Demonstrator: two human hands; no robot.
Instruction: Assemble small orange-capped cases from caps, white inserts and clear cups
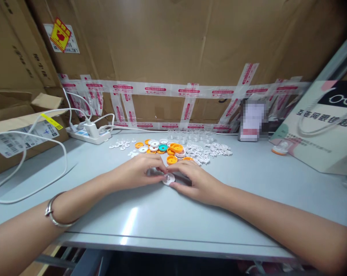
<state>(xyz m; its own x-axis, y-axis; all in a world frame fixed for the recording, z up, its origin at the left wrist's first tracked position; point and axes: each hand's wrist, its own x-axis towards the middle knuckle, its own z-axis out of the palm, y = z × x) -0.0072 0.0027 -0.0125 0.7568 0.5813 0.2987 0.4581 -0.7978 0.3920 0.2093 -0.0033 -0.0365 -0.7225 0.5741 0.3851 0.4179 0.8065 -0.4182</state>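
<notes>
A small white round piece (169, 179) lies on the grey table (150, 218), between my two hands. My left hand (143, 171) pinches at a little upright part on top of it with thumb and fingertips. My right hand (194, 179) grips the disc's right side, its thumb at the near edge and its fingers arched over the far side. Just beyond the hands is a pile of orange rings (171, 160), white rings (154, 143) and one teal ring (163, 147). White gear-like pieces (200, 153) lie right of the pile, and small white parts (121, 144) lie to its left.
Clear cups (190, 135) stand behind the pile. A power strip (90, 135) with a looping white cable (66, 153) and an open carton (23, 142) are at left. On the right are a phone (250, 120), a small assembled piece (282, 147) and a paper bag (320, 134).
</notes>
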